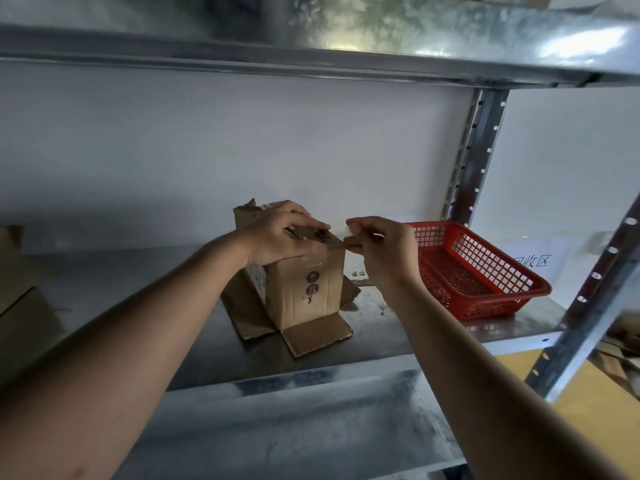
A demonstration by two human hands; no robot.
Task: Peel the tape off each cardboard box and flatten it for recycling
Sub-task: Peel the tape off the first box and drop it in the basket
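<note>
Two bare forearms reach up from the bottom corners toward a shiny galvanised metal shelf (pixel 346 348). The left hand (pixel 277 237) lies palm-down across the top of a small brown cardboard box (pixel 304 289), fingers curled over its upper edge and pressing it in place. The box stands upright near the middle of the shelf with its bottom flaps splayed flat around it (black printed symbols mark its front face). The right hand (pixel 381 247) sits just beside the box's upper right corner, thumb and forefinger pinched together on a strip of clear tape (pixel 341 237) that leads from that corner; the tape is faint and hard to trace. Right of the hands, a red perforated plastic basket (pixel 485 271) rests on the shelf. Behind it a white paper sign (pixel 540 261) carries printed characters. Another cardboard box (pixel 20 289) sits at the far left edge.
</note>
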